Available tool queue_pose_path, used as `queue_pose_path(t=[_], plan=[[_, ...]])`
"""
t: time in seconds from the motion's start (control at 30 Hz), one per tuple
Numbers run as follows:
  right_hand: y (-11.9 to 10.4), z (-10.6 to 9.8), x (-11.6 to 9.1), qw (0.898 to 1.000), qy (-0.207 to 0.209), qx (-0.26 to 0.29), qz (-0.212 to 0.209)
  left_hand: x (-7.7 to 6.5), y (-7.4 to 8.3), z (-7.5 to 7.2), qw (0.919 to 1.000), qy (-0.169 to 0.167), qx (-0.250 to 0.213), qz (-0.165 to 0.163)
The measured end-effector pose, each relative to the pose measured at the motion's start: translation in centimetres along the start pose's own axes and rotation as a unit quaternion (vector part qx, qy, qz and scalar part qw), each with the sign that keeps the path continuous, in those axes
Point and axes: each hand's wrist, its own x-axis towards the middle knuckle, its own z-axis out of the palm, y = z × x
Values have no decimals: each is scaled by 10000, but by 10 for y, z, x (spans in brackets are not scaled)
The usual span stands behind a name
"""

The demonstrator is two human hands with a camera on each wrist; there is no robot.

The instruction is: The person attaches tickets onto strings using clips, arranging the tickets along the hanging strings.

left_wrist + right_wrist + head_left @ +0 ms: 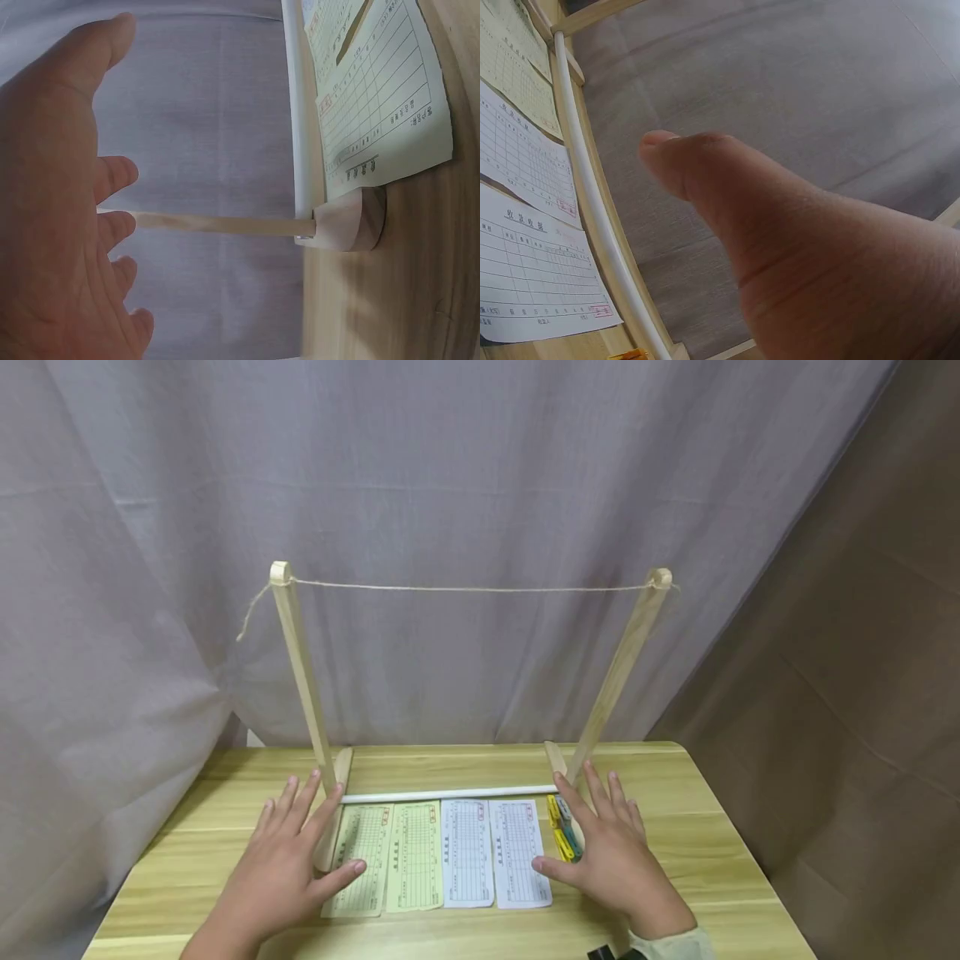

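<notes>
Hovering in the head view, the left hand [281, 860] and right hand [611, 860] hold nothing; their fingers are spread and released, each near the base of its own side's post, left post [302, 672] and right post [622, 664]. Between the hands, on the table [735, 893], four printed slips [416, 860] lie side by side before the white rod [450, 794]. They look like thin paper: nearly weightless, limp, easily creased or torn, so a light pinch at one edge should suit. The small clips [559, 835], bunched beside the right hand, look like hard plastic, probably springy and best squeezed at their tails. Thin string [465, 588] joins the post tops and would likely give under weight.

The left wrist view shows the thumb well apart from the fingers, nothing between them. The nearest slip has a slightly wavy outer edge, a likely spot to work a fingertip under.

In the right wrist view the thumb is extended and free; the other fingers are out of sight. Two whitish slips lie near the rod; sliding them should take little force.
</notes>
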Motion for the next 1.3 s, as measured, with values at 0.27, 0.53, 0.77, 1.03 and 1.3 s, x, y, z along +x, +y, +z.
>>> queue_pose_path(t=[0.27, 0.53, 0.77, 1.03, 1.3], plan=[[2, 8, 1, 9999, -79, 96, 34, -2, -1, 6, 10000, -12, -14, -32], [6, 14, 3, 9999, -137, 41, 59, -2, -3, 13, 10000, 40, -49, -43], [10, 19, 4, 9996, -261, 73, 106, -2, -4, 21, 9999, 75, -72, -40], [18, 28, 6, 9992, -362, 92, 159, 5, -10, 35, 9999, -139, -26, -44], [29, 41, 9, 9986, -353, 287, 269, 7, -18, 51, 9999, -120, -61, -91]])
